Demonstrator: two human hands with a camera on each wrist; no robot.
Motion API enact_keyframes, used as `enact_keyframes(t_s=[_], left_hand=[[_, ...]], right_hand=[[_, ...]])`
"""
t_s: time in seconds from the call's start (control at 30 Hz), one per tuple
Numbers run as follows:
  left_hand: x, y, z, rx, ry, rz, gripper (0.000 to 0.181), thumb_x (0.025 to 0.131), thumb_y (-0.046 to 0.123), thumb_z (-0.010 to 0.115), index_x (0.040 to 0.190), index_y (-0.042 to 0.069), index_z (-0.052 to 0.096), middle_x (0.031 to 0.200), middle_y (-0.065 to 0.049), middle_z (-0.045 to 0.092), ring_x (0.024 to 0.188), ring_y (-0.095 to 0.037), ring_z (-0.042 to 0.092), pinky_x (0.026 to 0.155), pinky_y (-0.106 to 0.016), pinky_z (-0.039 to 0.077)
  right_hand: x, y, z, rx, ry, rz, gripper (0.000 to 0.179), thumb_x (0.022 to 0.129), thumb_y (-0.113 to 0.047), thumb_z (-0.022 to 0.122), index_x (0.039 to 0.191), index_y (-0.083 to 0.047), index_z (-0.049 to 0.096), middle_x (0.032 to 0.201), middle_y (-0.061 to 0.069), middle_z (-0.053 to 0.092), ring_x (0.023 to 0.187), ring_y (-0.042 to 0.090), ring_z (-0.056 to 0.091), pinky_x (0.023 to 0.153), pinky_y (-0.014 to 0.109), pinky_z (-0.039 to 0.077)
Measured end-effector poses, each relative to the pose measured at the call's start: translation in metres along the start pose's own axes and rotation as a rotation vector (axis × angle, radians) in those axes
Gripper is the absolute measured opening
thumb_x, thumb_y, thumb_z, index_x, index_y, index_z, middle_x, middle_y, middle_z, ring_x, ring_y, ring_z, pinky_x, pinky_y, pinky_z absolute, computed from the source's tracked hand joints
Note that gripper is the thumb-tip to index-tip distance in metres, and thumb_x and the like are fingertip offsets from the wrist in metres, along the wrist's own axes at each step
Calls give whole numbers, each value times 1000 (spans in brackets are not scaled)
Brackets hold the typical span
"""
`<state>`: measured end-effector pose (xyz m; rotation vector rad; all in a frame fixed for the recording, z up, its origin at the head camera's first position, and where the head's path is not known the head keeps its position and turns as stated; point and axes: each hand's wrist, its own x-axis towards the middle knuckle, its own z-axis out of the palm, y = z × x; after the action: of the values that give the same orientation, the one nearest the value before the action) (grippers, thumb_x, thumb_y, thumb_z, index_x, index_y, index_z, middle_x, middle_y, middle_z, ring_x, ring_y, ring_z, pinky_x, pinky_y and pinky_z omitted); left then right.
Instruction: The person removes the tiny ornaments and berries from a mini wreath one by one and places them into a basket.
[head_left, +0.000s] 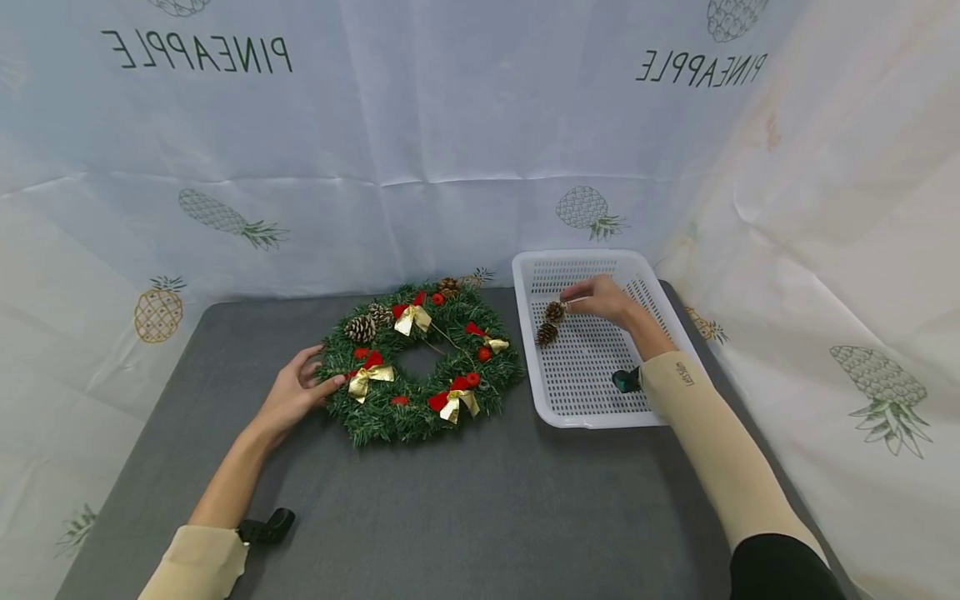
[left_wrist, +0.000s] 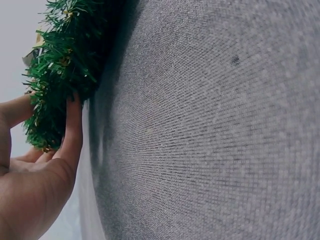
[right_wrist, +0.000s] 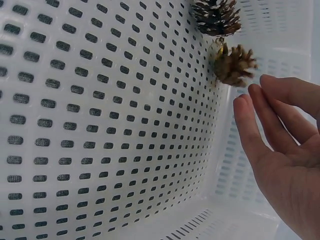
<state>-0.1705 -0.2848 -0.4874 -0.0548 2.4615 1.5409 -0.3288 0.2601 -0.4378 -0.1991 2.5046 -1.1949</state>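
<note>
A green wreath (head_left: pixel 390 423) with gold-and-red bows, red berries and pine cones lies on the dark table. My left hand (head_left: pixel 291 392) grips its left edge, thumb on the upper side. In the left wrist view the fingers of that hand (left_wrist: pixel 40 185) curl round the wreath's greenery (left_wrist: pixel 65 65). At the right stands a white perforated basket (head_left: pixel 592 392) holding two brown pine cones (head_left: pixel 553 312). Inside it my right hand (head_left: pixel 600 298) hovers beside them. The right wrist view shows its fingers (right_wrist: pixel 272 120) extended, close to the nearer pine cone (right_wrist: pixel 235 65) with a small gap between.
The grey cloth-covered table (head_left: pixel 435 517) stretches in front of the wreath and basket. Behind and at the sides hangs a pale curtain (head_left: pixel 450 125) printed with pineapples. A dark wrist strap piece (head_left: pixel 268 527) sticks out beside the left sleeve.
</note>
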Motion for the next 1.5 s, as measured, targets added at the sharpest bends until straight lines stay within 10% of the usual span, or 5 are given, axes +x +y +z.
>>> enact_keyframes(t_s=[0.73,1.07,1.5], left_hand=[[1,0,-1,-5,-8,4,96,109,31,70,176,7,6,175,-41,16,157,-63,31,106,-58,58],[0,-1,0,-18,6,-7,97,108,32,71,176,7,7,175,-40,16,158,-62,32,90,-28,59],[1,-2,1,-7,11,-12,96,108,33,71,176,8,8,176,-38,18,158,-62,31,102,-49,60]], right_hand=[[0,-3,4,33,-43,-15,45,109,-12,65,150,5,60,156,29,58,146,46,55,124,61,44],[2,-9,2,118,17,-9,49,111,-21,65,151,6,58,156,30,56,145,46,58,123,54,48],[-1,-24,3,202,57,-63,54,111,-28,67,152,5,57,156,30,56,146,47,57,123,50,48]])
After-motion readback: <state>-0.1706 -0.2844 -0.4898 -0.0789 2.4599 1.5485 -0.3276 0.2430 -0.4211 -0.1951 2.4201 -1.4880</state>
